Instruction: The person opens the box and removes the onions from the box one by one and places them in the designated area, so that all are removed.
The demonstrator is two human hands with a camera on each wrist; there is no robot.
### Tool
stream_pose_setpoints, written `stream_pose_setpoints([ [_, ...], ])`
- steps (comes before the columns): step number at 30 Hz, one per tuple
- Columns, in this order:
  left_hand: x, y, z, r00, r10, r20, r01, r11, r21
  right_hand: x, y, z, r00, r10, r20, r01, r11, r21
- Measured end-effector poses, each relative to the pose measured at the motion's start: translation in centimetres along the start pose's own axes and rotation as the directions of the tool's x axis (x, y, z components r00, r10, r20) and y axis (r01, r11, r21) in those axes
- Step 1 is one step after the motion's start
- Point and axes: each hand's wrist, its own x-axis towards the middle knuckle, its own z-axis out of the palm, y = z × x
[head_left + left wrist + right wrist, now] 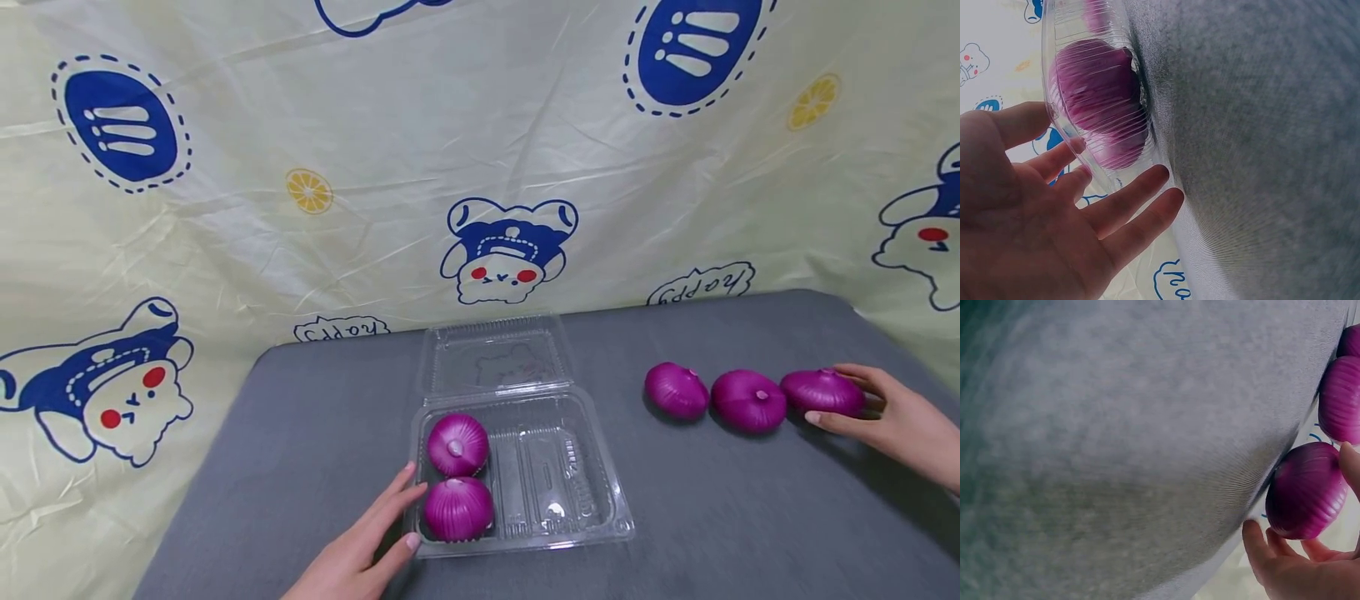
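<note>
At the left edge of the clear plastic clamshell box [551,471], my left hand [358,546] rests with fingers spread and touches the rim. Two red onions sit in the box's left side, a rear onion [457,444] and a front onion [459,510]. On the right of the table, my right hand [892,418] holds the rightmost red onion [823,393], thumb in front and fingers behind. The right wrist view shows the thumb against this onion [1307,490]. Beside it lie a middle onion [748,402] and a left onion [677,391].
The box's transparent lid [495,358] lies folded back toward the rear of the grey table [315,433]. A pale printed cloth [375,250] hangs behind and at the sides of the table.
</note>
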Motion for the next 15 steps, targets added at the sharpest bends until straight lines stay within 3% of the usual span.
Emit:
stream_pose_setpoints([
  [4,0.0,0.0,0.0,1.000,0.004,0.006,-0.004,1.000,0.000,-0.3,-0.7,0.0,0.999,0.004,-0.040,-0.004,1.000,0.017],
  [7,0.0,0.1,0.0,1.000,0.003,0.007,-0.003,1.000,-0.003,-0.7,-1.8,-0.1,0.994,-0.036,-0.104,0.038,0.999,0.022],
  [10,0.0,0.1,0.0,1.000,0.002,0.007,-0.002,1.000,-0.006,-1.4,-3.5,0.0,0.981,-0.100,-0.169,0.098,0.995,-0.016],
  [15,0.0,0.0,0.0,1.000,0.006,0.001,-0.006,1.000,-0.004,-2.7,-6.7,0.7,0.938,-0.258,-0.233,0.255,0.966,-0.043],
])
